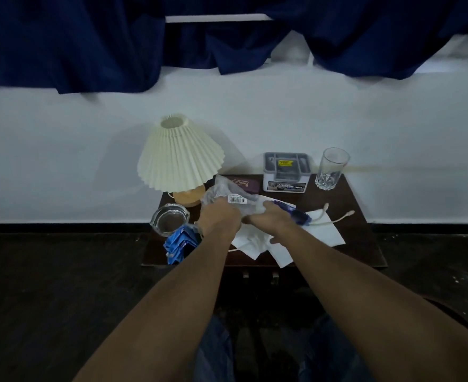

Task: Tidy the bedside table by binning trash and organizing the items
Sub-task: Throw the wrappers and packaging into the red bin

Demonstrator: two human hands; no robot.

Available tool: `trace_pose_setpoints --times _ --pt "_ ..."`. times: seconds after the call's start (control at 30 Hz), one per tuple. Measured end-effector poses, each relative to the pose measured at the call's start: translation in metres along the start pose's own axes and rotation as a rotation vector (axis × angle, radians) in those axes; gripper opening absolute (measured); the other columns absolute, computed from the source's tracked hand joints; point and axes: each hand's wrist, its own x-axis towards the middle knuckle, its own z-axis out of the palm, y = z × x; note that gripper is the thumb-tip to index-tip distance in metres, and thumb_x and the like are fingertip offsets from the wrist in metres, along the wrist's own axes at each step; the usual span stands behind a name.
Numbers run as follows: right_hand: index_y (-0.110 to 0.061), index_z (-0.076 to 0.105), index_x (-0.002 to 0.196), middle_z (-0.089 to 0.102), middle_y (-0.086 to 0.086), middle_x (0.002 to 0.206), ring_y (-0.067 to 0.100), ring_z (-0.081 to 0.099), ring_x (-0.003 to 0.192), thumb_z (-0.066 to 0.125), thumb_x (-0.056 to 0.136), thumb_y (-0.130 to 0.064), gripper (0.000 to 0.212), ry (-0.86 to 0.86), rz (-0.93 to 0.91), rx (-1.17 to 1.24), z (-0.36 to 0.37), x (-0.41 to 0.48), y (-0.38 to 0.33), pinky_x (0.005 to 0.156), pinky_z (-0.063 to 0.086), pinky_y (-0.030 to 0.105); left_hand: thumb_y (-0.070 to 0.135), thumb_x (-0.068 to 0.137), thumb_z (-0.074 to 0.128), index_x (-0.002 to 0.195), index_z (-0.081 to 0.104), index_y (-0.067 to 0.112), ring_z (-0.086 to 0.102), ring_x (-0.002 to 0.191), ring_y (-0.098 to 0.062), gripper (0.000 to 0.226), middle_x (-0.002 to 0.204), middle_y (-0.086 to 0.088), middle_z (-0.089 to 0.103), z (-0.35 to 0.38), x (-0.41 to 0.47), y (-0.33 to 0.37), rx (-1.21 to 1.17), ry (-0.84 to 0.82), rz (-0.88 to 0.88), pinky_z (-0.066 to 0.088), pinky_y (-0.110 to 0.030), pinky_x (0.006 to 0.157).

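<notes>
Left hand [219, 219] fingers curled, gripping crinkled clear plastic wrapper [228, 193] with barcode sticker, held above centre of dark wood surface [358, 244]. Right hand [271, 220] meets the same wrapper; can't tell its grip. Flat white paper napkins [323, 232] underneath. Crumpled blue foil wrapper [176, 246] at front left edge, beside round glass ashtray [169, 219]. Pleated cream lampshade [179, 158] behind. Faceted tumbler [332, 168] back right.

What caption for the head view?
Left grip holds a clear plastic wrapper, right grip beside it, over the bedside table.
</notes>
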Motion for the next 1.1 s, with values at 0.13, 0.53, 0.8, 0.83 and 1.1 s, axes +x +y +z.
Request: trace_pose_setpoints --times 0.13,0.53,0.8,0.83,1.1 --pt "-0.051 0.031 0.147 0.050 -0.007 0.133 0.025 0.052 0.117 0.074 0.069 -0.031 0.090 -0.084 -0.030 0.191 0.004 0.000 -0.001 0.076 0.058 0.042 0.018 0.096 0.048 0.133 0.059 0.016 0.061 0.117 -0.034 0.038 0.128 -0.017 0.064 0.005 0.002 0.003 -0.076 -0.072 0.041 0.049 -0.045 0.099" --pt "-0.019 0.071 0.080 0.070 -0.002 0.082 0.022 0.068 0.091 0.081 0.069 -0.022 0.015 0.222 -0.156 0.087 0.001 0.008 0.000 0.074 0.056 0.031 0.017 0.094 0.051 0.115 0.072 0.026 0.064 0.106 -0.032 0.031 0.118 -0.009 0.070 0.001 -0.008 0.012 -0.119 0.141 0.169 0.051 -0.038 0.085" --pt "-0.018 0.062 0.065 0.068 0.000 0.074 0.021 0.067 0.078 0.073 0.069 -0.015 0.012 0.295 -0.217 0.158 -0.034 -0.011 -0.017 0.062 0.050 0.027 0.014 0.093 0.052 0.117 0.063 0.015 0.066 0.089 -0.031 0.026 0.117 -0.008 0.062 -0.025 -0.023 0.031 -0.231 0.492 0.273 0.043 -0.035 0.063" --pt "-0.017 0.059 0.059 0.063 -0.001 0.066 0.019 0.063 0.070 0.074 0.069 -0.014 0.018 0.316 -0.219 0.172 -0.040 -0.015 -0.018 0.059 0.048 0.027 0.015 0.094 0.051 0.118 0.062 0.015 0.066 0.088 -0.031 0.027 0.117 -0.008 0.061 -0.027 -0.025 0.034 -0.260 0.504 0.270 0.045 -0.035 0.065" --pt "-0.016 0.058 0.056 0.054 -0.001 0.060 0.016 0.055 0.048 0.073 0.067 -0.010 0.020 0.406 -0.222 0.308 -0.086 -0.038 -0.008 0.035 0.035 0.016 0.021 0.095 0.052 0.125 0.061 0.014 0.064 0.094 -0.031 0.032 0.126 -0.008 0.057 -0.028 -0.041 0.066 -0.467 0.493 0.257 0.038 -0.031 0.069"
